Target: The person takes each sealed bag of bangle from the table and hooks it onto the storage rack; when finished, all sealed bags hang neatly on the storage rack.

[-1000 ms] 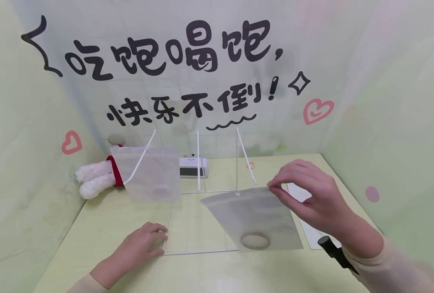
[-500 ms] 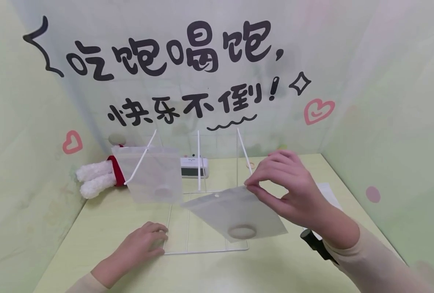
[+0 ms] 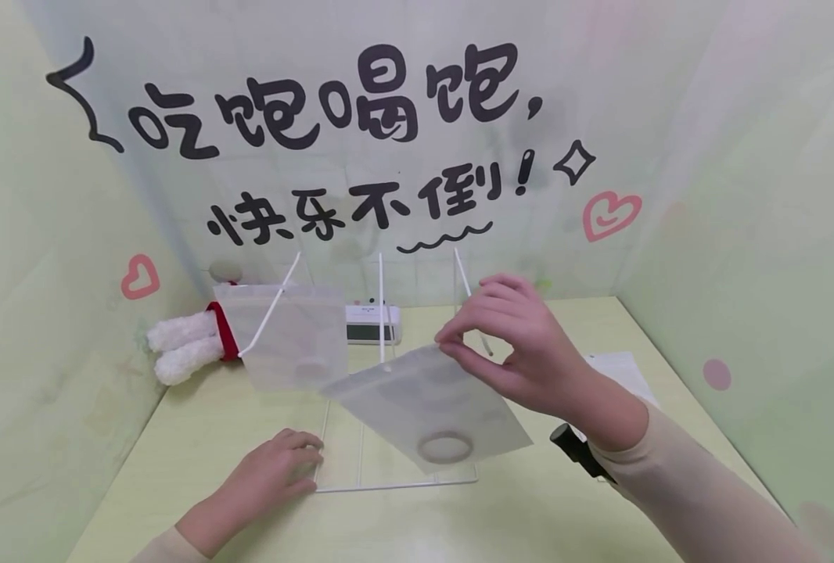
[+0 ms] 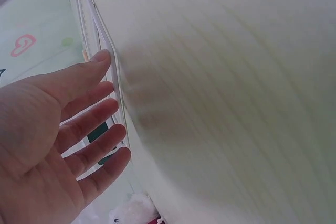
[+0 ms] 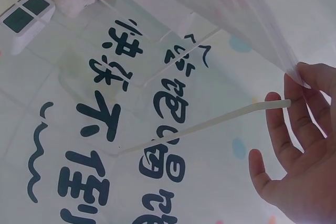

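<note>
My right hand (image 3: pixel 533 352) pinches the top edge of a translucent plastic bag (image 3: pixel 417 407) between thumb and index finger. The bag hangs tilted, a pale ring (image 3: pixel 445 446) showing low inside it. Its punched hole lies by the tip of the middle hook (image 3: pixel 381 313) of a white wire rack (image 3: pixel 396 488); whether the hook passes through cannot be told. On the left hook (image 3: pixel 269 309) hangs a similar bag (image 3: pixel 293 336). My left hand (image 3: pixel 269 473) rests at the left side of the rack's base, its fingers (image 4: pixel 89 150) loosely extended along the wire in the left wrist view.
A white plush toy (image 3: pixel 185 344) with red cloth lies at the back left. Behind the rack stands a small white device with a dark display (image 3: pixel 368 332). Right of the rack is a white sheet (image 3: pixel 624 371), partly behind my right forearm. Printed cloth walls (image 3: pixel 741 274) enclose the table.
My right hand has carried the bag leftward, from near the right hook to the middle one. The left hand has stayed at the rack's base.
</note>
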A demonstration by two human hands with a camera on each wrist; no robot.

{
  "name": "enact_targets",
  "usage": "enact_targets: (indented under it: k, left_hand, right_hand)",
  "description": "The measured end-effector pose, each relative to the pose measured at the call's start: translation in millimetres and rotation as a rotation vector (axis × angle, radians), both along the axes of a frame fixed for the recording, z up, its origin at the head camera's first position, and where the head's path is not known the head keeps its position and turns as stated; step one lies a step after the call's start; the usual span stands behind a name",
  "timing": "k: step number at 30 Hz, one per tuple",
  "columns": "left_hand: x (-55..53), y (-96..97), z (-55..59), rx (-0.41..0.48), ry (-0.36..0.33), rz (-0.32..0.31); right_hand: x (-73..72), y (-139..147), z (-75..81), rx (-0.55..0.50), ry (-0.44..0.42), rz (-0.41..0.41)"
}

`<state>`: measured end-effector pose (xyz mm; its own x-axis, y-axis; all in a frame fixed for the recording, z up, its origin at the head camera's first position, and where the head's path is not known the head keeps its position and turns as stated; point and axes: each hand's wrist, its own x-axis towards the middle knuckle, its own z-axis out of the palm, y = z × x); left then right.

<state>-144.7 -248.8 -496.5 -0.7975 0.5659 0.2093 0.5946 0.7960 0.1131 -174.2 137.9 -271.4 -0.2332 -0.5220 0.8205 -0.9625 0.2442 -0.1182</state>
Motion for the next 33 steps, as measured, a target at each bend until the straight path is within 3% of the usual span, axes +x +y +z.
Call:
enact_targets:
  k: [10, 18, 33]
  left_hand:
    - [0.9, -0.4, 1.0, -0.026, -0.014, 0.001]
    - [1.8, 0.3, 0.7, -0.019, -0.005, 0.008]
    - [0.9, 1.6, 0.2, -0.014, -0.013, 0.016]
  right_hand:
    - [-8.0, -4.7, -0.7, 0.055, -0.067, -0.064]
    - [-23.8, -4.1, 0.7, 0.120, -0.129, -0.072]
    - [-50.9, -5.4, 5.0, 0.139, -0.229, -0.100]
